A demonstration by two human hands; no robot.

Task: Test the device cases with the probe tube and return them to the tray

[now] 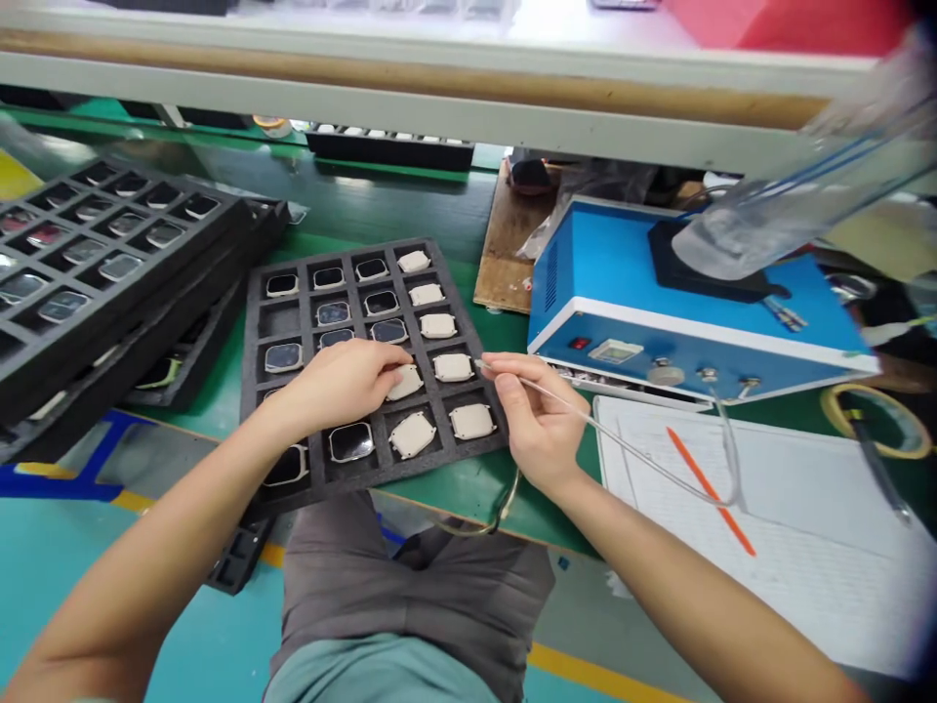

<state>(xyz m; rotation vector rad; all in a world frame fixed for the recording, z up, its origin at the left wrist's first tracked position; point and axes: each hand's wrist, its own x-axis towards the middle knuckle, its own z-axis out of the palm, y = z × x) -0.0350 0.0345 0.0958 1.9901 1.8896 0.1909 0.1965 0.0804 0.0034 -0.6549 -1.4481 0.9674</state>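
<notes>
Green covered the table (pixel 439 220) under a low shelf (pixel 468 93), with dark stacked trays (pixel 183 244) off to my left and a blue control box (pixel 607 259) at my right. From my head view, the foam tray (pixel 251 332) lay before me, its near edge reaching past the table's edge. White watch cases lined its rightmost compartments, while dark-screened ones filled much of the rest.

My left hand (pixel 344 384) came in from the left, with thumb and forefinger bent close together at the near-left side of one white watch case (pixel 405 383). I touched it in its compartment, but whether I had pinched it I cannot tell. Its outline was nearly square, so no long axis stood out.

My right hand (pixel 542 420) gripped a thin clear tube (pixel 644 456) between closed fingers, its pale tip aimed leftward, just beside the neighbouring white case (pixel 454 367). From those right fingers, the touched case lay to the left, beyond that neighbour; my left hand was the nearer. The tube looped back over papers (pixel 791 586) toward the box.
</notes>
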